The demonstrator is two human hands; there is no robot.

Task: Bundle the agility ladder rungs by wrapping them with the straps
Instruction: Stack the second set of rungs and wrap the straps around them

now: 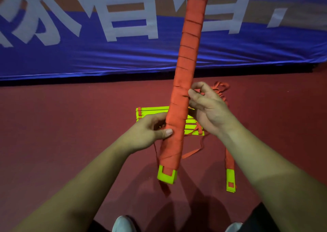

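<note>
1. One bundle [187, 58] of yellow rungs [167, 176], wound nearly end to end in orange strap [192, 28]. It is held up off the floor [70, 125], tilted, with its top leaning away and running out of view. Only the rung ends show bare at the bottom.
2. Handling, my guess: light and stiff along its length, since the rungs look like flat plastic slats. The strap is soft webbing, not slippery and not fragile. The wraps could slacken if tension drops. Best hold is round the wrapped lower part, thumb across the wraps.
3. Left hand [150, 132] grips the bundle low down, fingers curled behind it and thumb pressed flat on the front.
4. Right hand [208, 108] sits higher, at the bundle's right edge. Its thumb and fingers are curled in and seem to pinch the strap there; the exact bit is hard to see.
5. On the floor:
   - a loose stack [152, 110] of rungs lies behind the bundle, between the hands
   - a second bundle [230, 178] lies to the right
   - a tangle [220, 87] of spare strap lies beyond the right hand
6. Blue banner [106, 58] at the back.
</note>
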